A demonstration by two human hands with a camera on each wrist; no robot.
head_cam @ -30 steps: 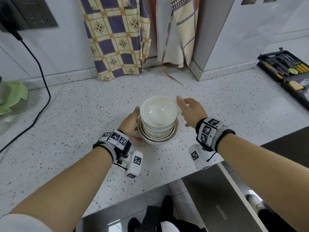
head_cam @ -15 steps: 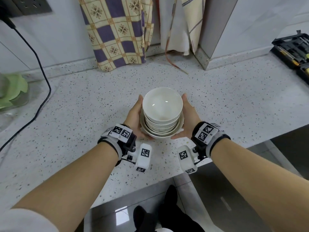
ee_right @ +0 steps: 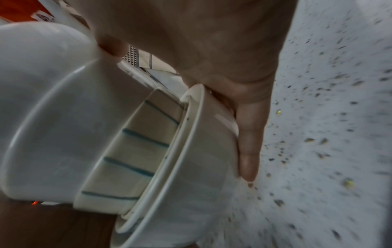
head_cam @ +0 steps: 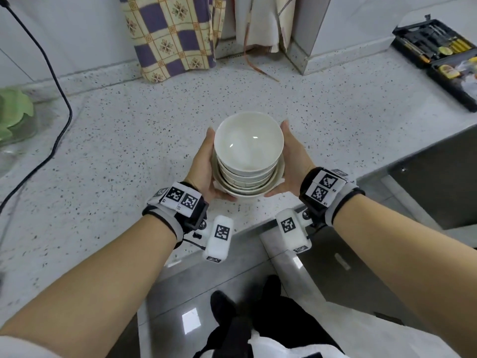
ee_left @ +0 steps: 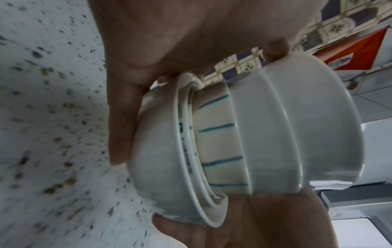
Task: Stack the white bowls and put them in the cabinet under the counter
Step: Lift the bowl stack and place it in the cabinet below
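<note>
Bowls point(head_cam: 248, 156) sit one inside another in a white stack, held up between both hands near the front edge of the speckled counter point(head_cam: 124, 140). The left hand point(head_cam: 204, 171) cups the left side, with its fingers curled under the bottom bowl. The right hand point(head_cam: 291, 164) cups the right side the same way. One bowl in the middle has blue stripes. Half a second ago the stack sat a bit farther back; now it is closer to the edge. A second ago the right hand was only reaching for the rim. A checked cloth point(head_cam: 170, 37) hangs behind, and a tool case point(head_cam: 438, 58) lies far right.
</note>
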